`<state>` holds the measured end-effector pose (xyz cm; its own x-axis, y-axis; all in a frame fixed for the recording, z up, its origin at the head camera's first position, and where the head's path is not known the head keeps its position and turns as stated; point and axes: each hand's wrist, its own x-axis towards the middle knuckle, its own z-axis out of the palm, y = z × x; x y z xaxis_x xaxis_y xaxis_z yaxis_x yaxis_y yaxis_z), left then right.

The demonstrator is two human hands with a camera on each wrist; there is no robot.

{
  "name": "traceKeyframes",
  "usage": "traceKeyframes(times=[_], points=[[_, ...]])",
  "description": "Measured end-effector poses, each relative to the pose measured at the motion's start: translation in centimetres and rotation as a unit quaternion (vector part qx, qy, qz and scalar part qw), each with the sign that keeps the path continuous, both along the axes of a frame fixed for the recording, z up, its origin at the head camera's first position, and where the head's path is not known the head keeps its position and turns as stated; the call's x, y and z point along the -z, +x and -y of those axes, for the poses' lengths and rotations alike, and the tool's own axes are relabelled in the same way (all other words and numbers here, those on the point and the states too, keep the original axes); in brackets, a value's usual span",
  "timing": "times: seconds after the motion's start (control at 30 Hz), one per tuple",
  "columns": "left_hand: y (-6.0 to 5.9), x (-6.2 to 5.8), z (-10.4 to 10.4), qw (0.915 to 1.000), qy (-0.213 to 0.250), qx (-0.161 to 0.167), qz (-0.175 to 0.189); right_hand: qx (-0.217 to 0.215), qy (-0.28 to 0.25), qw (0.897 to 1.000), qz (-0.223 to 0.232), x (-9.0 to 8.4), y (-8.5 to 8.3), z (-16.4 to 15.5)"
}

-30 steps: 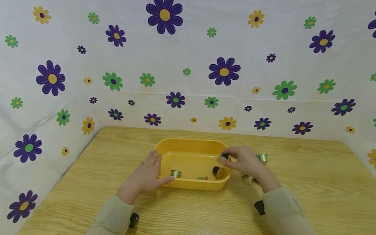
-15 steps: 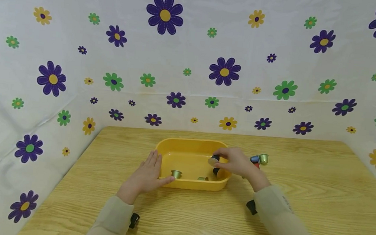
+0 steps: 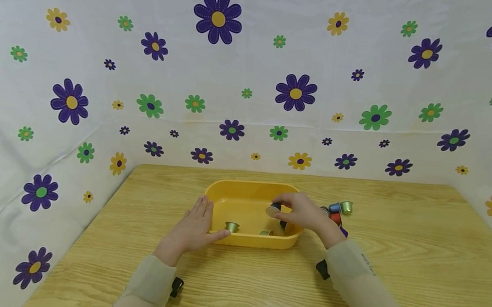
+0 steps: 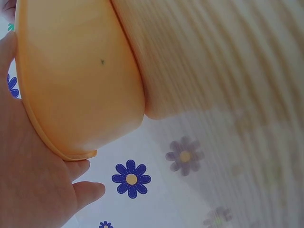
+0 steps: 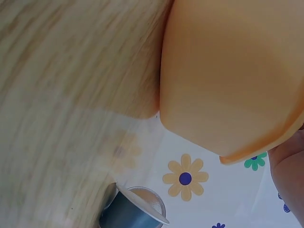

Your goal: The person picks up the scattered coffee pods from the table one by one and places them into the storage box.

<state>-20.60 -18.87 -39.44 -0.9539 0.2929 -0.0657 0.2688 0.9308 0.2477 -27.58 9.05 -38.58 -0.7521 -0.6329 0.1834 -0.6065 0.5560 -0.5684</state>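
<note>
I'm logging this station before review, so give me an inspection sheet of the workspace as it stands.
Surface: wooden table, with glare at the near edge.
Job's things: yellow tub holds a green capsule, another capsule and a dark one partly hidden; dark capsule held over it.
Clutter: loose capsules on the table right of the tub.
Hands: left hand lies flat against the tub's left end; right hand pinches the dark capsule in its fingers.
Cables: nothing seen; black wrist mounts only.
Surroundings: white flowered cloth behind and beside.
</note>
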Motion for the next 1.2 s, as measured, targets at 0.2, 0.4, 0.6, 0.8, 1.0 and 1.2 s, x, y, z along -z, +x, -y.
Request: traceKeyframes(times=[0.2, 0.4, 0.6, 0.8, 1.0, 1.2], points=[[-0.07, -0.11, -0.04, 1.0000, -0.002, -0.001, -0.001, -0.004, 0.001, 1.000, 0.003, 0.03, -0.17, 0.05], [0.00, -0.20, -0.08, 1.0000, -0.003, -0.001, 0.001, -0.009, -0.004, 1.000, 0.009, 0.20, -0.21, 0.25], [0.06, -0.22, -0.11, 1.0000, -0.001, 0.001, 0.003, -0.012, 0.003, 1.000, 0.012, 0.57, -0.26, 0.48], [0.00, -0.17, -0.13, 1.0000, -0.004, 0.000, 0.002, -0.009, 0.002, 1.000, 0.024, 0.69, -0.20, 0.49], [-0.02, -0.12, -0.14, 1.0000, -0.003, -0.002, 0.002, -0.003, -0.001, 0.999, 0.036, 0.64, -0.06, 0.43], [-0.15, 0.13, -0.07, 1.0000, -0.004, -0.001, -0.001, -0.002, -0.001, 0.999, 0.037, 0.52, 0.20, 0.28]])
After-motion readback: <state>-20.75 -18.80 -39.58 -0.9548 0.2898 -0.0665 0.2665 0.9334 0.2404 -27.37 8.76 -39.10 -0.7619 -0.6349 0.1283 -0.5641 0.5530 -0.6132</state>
